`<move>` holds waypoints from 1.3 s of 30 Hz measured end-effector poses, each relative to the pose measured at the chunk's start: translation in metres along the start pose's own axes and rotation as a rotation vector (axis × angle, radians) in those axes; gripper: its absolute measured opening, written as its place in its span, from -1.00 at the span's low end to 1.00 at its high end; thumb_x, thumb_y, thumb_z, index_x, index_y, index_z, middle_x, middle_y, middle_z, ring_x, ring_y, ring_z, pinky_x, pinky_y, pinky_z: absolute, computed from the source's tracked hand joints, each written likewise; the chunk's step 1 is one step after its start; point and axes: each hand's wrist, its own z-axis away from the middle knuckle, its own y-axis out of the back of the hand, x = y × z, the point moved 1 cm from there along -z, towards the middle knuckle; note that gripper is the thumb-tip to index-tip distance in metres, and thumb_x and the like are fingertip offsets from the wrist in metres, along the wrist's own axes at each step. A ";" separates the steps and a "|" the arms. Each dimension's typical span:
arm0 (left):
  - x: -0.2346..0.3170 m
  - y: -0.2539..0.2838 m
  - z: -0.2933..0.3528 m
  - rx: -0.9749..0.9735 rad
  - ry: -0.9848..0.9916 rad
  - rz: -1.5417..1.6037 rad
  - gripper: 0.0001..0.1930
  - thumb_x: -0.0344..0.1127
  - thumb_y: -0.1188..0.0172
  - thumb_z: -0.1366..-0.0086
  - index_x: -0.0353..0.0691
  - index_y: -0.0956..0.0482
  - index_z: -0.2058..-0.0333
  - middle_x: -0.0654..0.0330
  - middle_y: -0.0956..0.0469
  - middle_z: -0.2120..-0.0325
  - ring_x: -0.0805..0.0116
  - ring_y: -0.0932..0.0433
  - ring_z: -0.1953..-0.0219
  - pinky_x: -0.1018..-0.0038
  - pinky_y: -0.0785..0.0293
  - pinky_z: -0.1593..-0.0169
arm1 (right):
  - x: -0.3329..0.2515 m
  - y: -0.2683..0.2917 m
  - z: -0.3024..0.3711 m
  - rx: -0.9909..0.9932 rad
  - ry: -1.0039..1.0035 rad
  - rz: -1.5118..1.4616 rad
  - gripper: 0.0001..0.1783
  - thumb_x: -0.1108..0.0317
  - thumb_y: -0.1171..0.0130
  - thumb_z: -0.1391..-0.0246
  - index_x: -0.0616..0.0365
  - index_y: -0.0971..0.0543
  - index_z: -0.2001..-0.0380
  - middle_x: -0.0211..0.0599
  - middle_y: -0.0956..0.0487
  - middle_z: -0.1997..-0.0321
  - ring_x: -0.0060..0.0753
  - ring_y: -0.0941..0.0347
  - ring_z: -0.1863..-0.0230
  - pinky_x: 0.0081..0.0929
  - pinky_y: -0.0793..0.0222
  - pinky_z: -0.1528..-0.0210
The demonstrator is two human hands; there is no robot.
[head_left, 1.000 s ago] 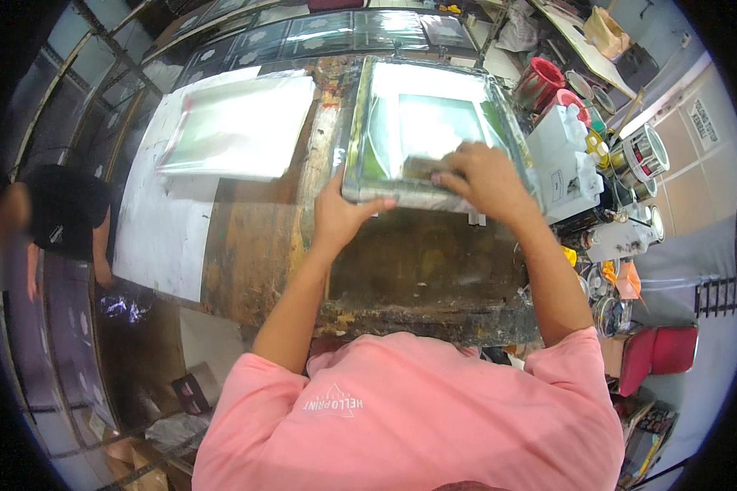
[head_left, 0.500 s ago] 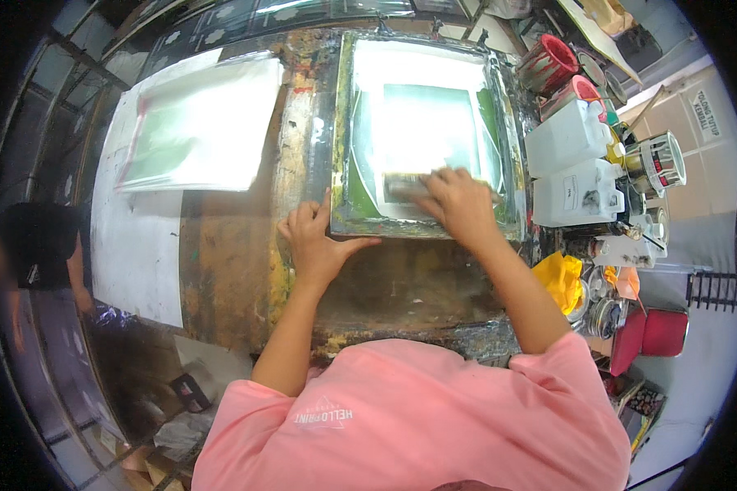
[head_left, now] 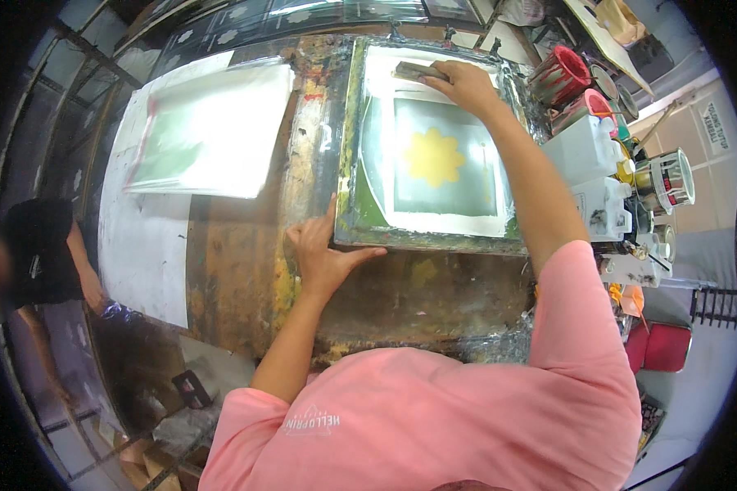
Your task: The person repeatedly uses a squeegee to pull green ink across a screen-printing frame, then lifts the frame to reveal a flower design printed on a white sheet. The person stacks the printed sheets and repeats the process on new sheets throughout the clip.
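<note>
A screen printing frame (head_left: pixel 434 239) lies flat on the stained wooden table, its far edge held by small clamps. On its mesh shows a yellow flower shape (head_left: pixel 433 157) within a greyish square, bordered by white tape and green patches. My right hand (head_left: pixel 465 84) grips a squeegee (head_left: pixel 418 71) at the far end of the screen. At the frame's near left corner rests my left hand (head_left: pixel 323 255), thumb along the near edge and index finger along the left side, with its fingers spread.
Left on the table (head_left: pixel 229 262) is a stack of clear plastic sheets (head_left: pixel 213 131) over white board (head_left: pixel 143 254). Paint-smeared red cans (head_left: pixel 561 75) and white jugs (head_left: pixel 583 151) crowd the right side. A person in black (head_left: pixel 45 254) stands at the far left.
My right hand has pushed the squeegee from the near end of the screen to its far end. The yellow flower now shows on the mesh. My left hand stays at the corner.
</note>
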 end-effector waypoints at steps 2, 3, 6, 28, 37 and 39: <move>0.000 -0.001 0.001 -0.022 0.002 -0.036 0.28 0.45 -0.62 0.29 -0.25 -0.50 -0.37 0.23 -0.48 0.47 0.25 -0.42 0.32 0.26 -0.20 -0.07 | -0.004 -0.016 0.011 0.049 0.058 0.117 -0.47 -0.25 -0.19 -0.31 0.00 -0.72 0.09 -0.19 -0.70 0.20 0.00 -0.65 0.11 -0.03 -0.56 0.11; 0.000 -0.001 0.002 -0.036 0.007 -0.052 0.29 0.46 -0.62 0.28 -0.26 -0.49 -0.38 0.24 -0.47 0.50 0.26 -0.41 0.35 0.26 -0.21 -0.07 | -0.007 -0.023 0.021 0.078 0.063 0.140 -0.48 -0.24 -0.19 -0.31 0.00 -0.71 0.12 -0.21 -0.69 0.22 -0.02 -0.65 0.12 -0.03 -0.56 0.12; -0.001 -0.001 0.004 -0.027 -0.020 -0.036 0.29 0.47 -0.59 0.24 -0.27 -0.46 -0.39 0.21 -0.47 0.48 0.26 -0.40 0.34 0.23 -0.22 -0.07 | -0.024 -0.024 0.053 0.099 0.078 0.152 -0.54 -0.19 -0.21 -0.30 0.00 -0.66 0.20 -0.24 -0.64 0.27 -0.04 -0.64 0.16 -0.04 -0.56 0.18; 0.062 0.027 -0.042 0.170 0.196 0.794 0.14 0.03 -0.69 -0.09 -0.58 -0.25 -0.42 -0.04 -0.58 -0.05 0.22 -0.50 -0.11 0.35 -0.46 -0.17 | -0.179 0.114 0.190 0.448 0.095 0.251 -0.72 0.10 -0.27 -0.22 0.08 -0.63 0.19 -0.25 -0.58 0.25 -0.10 -0.53 0.14 0.05 -0.26 -0.11; 0.029 0.010 -0.020 -0.161 -0.002 -0.624 0.20 0.60 0.00 -0.34 -0.44 -0.07 -0.53 -0.38 -0.17 -0.46 -0.29 -0.07 -0.54 -0.33 0.36 -0.53 | -0.161 0.184 0.106 0.585 0.117 0.270 -0.56 -0.06 -0.24 -0.23 0.14 -0.72 0.22 -0.20 -0.66 0.35 -0.07 -0.60 0.25 -0.14 -0.26 0.06; 0.025 -0.003 0.001 -0.186 0.004 -0.593 0.23 0.65 0.09 -0.33 -0.44 -0.07 -0.53 -0.36 -0.06 -0.52 -0.25 0.10 -0.60 -0.39 0.49 -0.51 | -0.158 0.192 0.097 0.576 0.117 0.285 -0.53 -0.08 -0.23 -0.23 0.15 -0.73 0.18 -0.19 -0.68 0.31 -0.06 -0.60 0.23 -0.16 -0.27 0.08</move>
